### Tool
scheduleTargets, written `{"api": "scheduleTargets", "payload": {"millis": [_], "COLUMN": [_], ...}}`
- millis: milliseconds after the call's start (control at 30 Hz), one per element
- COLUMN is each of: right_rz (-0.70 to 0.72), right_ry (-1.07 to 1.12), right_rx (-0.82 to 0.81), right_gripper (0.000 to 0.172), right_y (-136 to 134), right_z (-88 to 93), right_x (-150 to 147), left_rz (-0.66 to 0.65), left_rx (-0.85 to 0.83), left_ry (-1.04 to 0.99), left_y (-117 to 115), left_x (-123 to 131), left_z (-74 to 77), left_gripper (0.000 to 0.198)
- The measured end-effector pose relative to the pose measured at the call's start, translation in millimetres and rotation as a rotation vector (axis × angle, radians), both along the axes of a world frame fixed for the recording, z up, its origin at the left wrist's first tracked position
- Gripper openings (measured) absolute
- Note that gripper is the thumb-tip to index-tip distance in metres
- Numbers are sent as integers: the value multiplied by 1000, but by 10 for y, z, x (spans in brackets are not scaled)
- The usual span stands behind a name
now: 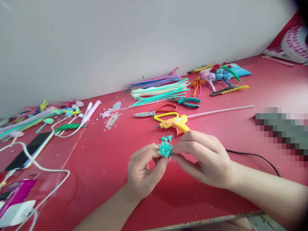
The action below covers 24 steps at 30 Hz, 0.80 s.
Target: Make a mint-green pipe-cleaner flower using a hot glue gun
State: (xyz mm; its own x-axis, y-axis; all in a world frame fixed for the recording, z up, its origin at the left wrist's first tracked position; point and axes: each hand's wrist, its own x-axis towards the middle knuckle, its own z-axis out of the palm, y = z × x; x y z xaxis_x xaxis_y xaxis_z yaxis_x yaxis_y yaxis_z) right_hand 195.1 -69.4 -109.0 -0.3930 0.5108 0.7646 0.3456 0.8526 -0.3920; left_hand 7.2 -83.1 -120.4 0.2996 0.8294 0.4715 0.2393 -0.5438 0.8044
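A small turquoise flower [165,149] with pointed petals sits between my two hands above the red table. My left hand [145,170] pinches its base from the left between thumb and forefinger. From the right, my right hand [204,158] closes thumb and forefinger on the flower's edge. Several loose turquoise petals [166,138] lie just beyond it. A yellow glue gun [175,123] rests behind my right hand, with a long pale glue stick [221,110] out of its back. Scissors [154,113] with red and yellow handles lie behind the gun.
Bundles of pipe cleaners [158,89] and teal pliers [186,102] lie farther back. Finished pipe-cleaner flowers [209,77] and a utility knife [229,89] are at the back right. At left are a phone [30,150], white cables [48,168] and a pink tool [90,113].
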Motion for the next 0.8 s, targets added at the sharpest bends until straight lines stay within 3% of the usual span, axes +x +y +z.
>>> {"api": "scheduleTargets", "payload": {"millis": [600,800], "right_rz": [13,16], "right_ry": [38,36], "right_rx": [-82,-83], "right_gripper": [13,17], "right_y": [-32,-16], "right_z": [8,-10], "right_x": [-15,-7], "left_rz": [29,24], "left_rx": [15,124], "left_ry": [23,19], "left_y": [-13,17], "left_x": [29,4], "left_z": [44,-2], "left_gripper": [14,15]}}
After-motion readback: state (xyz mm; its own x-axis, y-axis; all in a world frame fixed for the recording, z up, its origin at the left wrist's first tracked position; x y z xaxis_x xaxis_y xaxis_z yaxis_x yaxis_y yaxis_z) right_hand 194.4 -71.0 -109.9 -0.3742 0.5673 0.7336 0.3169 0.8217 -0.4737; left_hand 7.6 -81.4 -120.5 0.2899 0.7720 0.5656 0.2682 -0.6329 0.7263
